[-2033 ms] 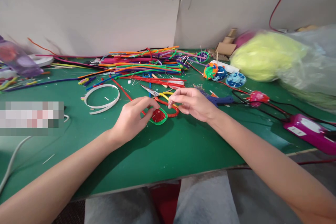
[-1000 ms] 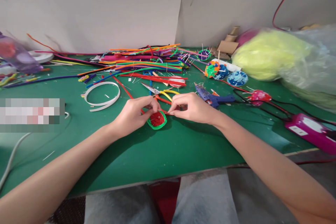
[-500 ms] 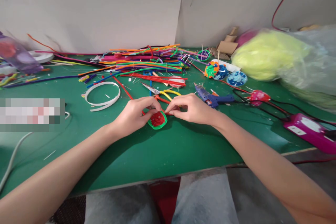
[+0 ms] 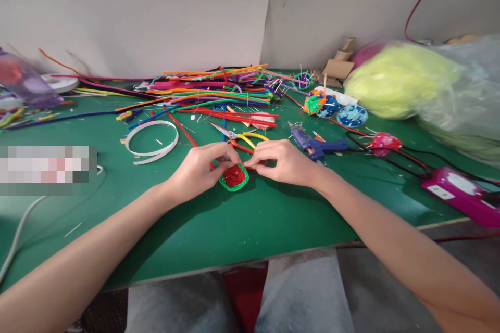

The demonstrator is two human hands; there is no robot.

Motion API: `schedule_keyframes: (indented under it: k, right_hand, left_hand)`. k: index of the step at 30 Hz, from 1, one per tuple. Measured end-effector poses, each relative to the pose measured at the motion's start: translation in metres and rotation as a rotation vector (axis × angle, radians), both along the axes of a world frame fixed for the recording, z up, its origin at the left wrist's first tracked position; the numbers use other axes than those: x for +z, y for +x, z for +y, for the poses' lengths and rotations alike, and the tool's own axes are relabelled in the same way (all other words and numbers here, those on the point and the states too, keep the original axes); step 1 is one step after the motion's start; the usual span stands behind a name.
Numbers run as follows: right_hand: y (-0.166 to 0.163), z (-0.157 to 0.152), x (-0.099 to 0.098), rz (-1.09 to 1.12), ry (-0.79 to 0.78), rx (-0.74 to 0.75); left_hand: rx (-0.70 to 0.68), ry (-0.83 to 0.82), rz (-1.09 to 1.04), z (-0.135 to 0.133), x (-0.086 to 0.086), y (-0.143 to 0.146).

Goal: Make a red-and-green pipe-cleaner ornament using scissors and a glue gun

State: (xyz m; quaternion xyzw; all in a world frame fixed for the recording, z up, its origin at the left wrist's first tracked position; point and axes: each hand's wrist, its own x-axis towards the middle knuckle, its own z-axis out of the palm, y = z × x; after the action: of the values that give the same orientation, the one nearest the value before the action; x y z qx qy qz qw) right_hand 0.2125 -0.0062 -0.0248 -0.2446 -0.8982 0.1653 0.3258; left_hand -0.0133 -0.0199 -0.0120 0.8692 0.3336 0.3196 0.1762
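A small round piece (image 4: 234, 178), red inside with a green rim and thin pale sticks across it, is held just above the table. My left hand (image 4: 203, 169) is closed in a pinch on its upper edge. My right hand (image 4: 281, 162) pinches a red pipe cleaner (image 4: 249, 167) beside the rim; the fingertips hide part of it. Another red stretch of pipe cleaner (image 4: 183, 130) runs from behind my left hand toward the back left. Just beyond my fingers lie scissors (image 4: 250, 139) with yellow and orange handles.
Many coloured pipe cleaners (image 4: 219, 96) are heaped at the back. A white coiled strip (image 4: 175, 140) lies left. To the right are a blue glue gun (image 4: 318, 145), its black cable, finished-looking round pieces (image 4: 352, 115), a magenta power strip (image 4: 461, 195) and plastic bags (image 4: 402, 80).
Hardly anything differs. Both hands keep their pinches, and the red and green piece has shifted very slightly with the fingers.
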Motion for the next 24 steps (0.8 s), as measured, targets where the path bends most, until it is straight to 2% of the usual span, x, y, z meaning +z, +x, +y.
schedule_keyframes:
  k: [5, 11, 15, 24]
  right_hand:
    - [0.0, -0.001, 0.003, -0.021, -0.028, -0.017]
    - [0.005, -0.001, 0.013, 0.047, -0.171, -0.058]
    - [0.007, 0.0, 0.015, 0.017, -0.258, -0.027]
    - [0.003, -0.001, 0.007, -0.011, -0.212, -0.038]
  left_hand:
    - [-0.008, 0.025, 0.014, 0.0, -0.001, -0.001]
    - [0.025, 0.045, 0.018, 0.001, -0.002, -0.002]
    - [0.03, 0.03, 0.021, 0.0, 0.0, -0.001]
    - [0.029, 0.032, 0.009, 0.0, -0.002, -0.001]
